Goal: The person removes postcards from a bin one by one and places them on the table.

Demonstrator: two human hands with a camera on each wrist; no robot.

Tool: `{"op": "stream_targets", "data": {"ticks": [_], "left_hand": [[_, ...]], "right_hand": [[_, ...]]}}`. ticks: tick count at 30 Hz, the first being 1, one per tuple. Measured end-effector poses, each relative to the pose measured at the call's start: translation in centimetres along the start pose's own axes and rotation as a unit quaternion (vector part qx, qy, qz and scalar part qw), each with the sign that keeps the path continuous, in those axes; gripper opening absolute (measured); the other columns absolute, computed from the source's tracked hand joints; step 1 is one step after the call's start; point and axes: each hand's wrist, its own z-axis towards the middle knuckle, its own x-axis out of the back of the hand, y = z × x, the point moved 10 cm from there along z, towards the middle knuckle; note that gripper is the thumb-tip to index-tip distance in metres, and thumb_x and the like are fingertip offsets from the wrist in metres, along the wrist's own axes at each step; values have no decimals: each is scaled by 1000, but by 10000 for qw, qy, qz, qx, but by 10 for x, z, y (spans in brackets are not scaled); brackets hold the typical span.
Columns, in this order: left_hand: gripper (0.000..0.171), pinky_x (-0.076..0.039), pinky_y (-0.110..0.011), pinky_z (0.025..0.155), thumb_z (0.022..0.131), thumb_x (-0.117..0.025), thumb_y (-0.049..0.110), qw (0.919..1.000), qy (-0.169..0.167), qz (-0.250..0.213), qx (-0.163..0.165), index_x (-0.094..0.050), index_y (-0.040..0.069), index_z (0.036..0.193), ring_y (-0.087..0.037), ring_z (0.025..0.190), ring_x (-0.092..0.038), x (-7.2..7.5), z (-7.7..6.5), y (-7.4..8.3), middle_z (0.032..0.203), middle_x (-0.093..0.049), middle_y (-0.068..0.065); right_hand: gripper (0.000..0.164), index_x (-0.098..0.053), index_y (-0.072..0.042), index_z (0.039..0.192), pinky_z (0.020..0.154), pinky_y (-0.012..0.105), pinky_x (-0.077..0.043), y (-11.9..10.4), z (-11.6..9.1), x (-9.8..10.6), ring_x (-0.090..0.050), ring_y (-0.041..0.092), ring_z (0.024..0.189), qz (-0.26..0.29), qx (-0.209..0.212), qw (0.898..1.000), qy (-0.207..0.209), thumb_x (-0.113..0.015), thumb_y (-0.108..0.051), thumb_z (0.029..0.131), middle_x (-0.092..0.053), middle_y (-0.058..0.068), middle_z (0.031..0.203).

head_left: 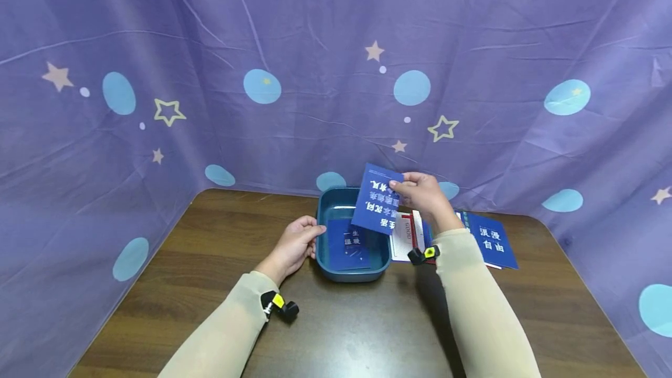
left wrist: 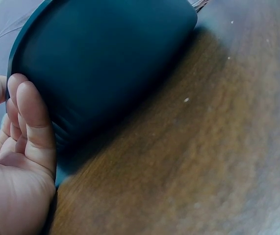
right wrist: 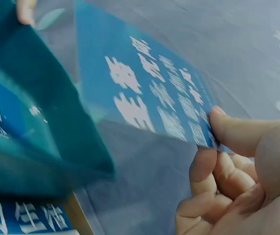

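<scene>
A teal rectangular box (head_left: pixel 353 276) stands on the table, and a blue card with white characters (head_left: pixel 346 255) lies flat inside it. My left hand (head_left: pixel 296 244) grips the box's left wall, thumb over the rim and fingers against the outside, as the left wrist view (left wrist: pixel 27 132) also shows. Above the box's right side, my right hand (head_left: pixel 425 194) pinches another blue card (head_left: pixel 375 200) by its edge between thumb and fingers. This card is tilted, its white lettering facing up. In the right wrist view the pinched card (right wrist: pixel 144 83) hangs beside the box wall (right wrist: pixel 76 122).
Right of the box lie a white card with red print (head_left: pixel 403 235) and several blue cards (head_left: pixel 493 241), partly hidden by my right arm. The brown wooden table (head_left: pixel 220 238) meets a purple curtain (head_left: pixel 315 127) with stars at its back and sides.
</scene>
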Motion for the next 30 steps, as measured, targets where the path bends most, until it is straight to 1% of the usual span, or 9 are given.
{"op": "stream_targets", "data": {"ticks": [4, 6, 10, 13, 18, 21, 24, 27, 30], "left_hand": [[16, -48, -21, 39, 99, -68, 4, 10000, 57, 48, 56, -53, 8, 94, -9, 45, -51, 1, 0, -2, 59, -51, 4], [16, -48, -21, 39, 99, -67, 4, 9999, 67, 55, 54, -53, 9, 94, -9, 45, -51, 1, 0, -2, 60, -51, 5], [17, -48, -21, 40, 100, -68, 5, 10000, 47, 75, 44, -53, 9, 94, -9, 45, -51, 1, 2, -3, 60, -51, 5], [17, -48, -21, 40, 99, -68, 5, 10000, 45, 71, 31, -53, 9, 94, -8, 44, -51, 1, 2, -3, 59, -52, 6], [17, -47, -20, 39, 100, -67, 4, 10000, 24, 10, 5, -52, 9, 95, -8, 43, -51, 0, 1, -2, 58, -53, 6], [16, -47, -20, 40, 100, -66, 3, 10000, 3, -39, 2, -52, 8, 95, -8, 43, -51, -1, 0, -1, 57, -54, 6], [15, -47, -21, 40, 100, -66, 3, 10000, -2, -36, 14, -53, 8, 95, -8, 43, -51, -1, -1, 1, 57, -54, 6], [15, -47, -21, 40, 100, -66, 3, 10000, -13, -12, 28, -53, 7, 96, -9, 43, -51, -1, -1, 2, 57, -55, 5], [15, -48, -21, 40, 100, -67, 3, 10000, -47, -15, 24, -52, 7, 97, -9, 44, -51, -3, -1, 3, 58, -56, 4]], "right_hand": [[52, -64, -5, 143, 78, 35, -68, 13, -12, 45, -78, 15, 83, 201, -94, 9985, 498, -79, -29, 99, -79, -2, 99], [60, -60, -5, 148, 76, 32, -68, 20, -19, 70, -77, 13, 83, 64, -154, 9961, 864, -80, -31, 98, -78, -3, 100], [63, -61, 0, 142, 71, 24, -64, 35, -31, 117, -73, 7, 78, -431, -323, 9871, 1511, -83, -36, 95, -76, -12, 89], [59, -65, 0, 134, 68, 24, -64, 45, -37, 145, -70, 4, 74, -658, -440, 9803, 1811, -82, -40, 94, -73, -15, 82], [50, -71, -7, 126, 60, 25, -64, 60, -46, 186, -68, 4, 67, -652, -644, 9688, 2303, -83, -42, 93, -68, -17, 76], [51, -74, -9, 128, 55, 26, -62, 68, -56, 211, -66, 4, 64, -685, -811, 9589, 2633, -83, -43, 92, -65, -19, 71], [57, -73, -11, 137, 54, 26, -60, 76, -65, 235, -64, 4, 64, -995, -1014, 9458, 2920, -80, -47, 94, -63, -20, 72], [60, -70, -10, 142, 53, 27, -58, 89, -73, 253, -62, 5, 65, -1304, -1223, 9341, 3089, -75, -49, 97, -65, -13, 80], [58, -68, -8, 143, 54, 26, -55, 104, -76, 263, -61, 8, 69, -1573, -1330, 9258, 3168, -71, -46, 100, -73, 6, 101]]}}
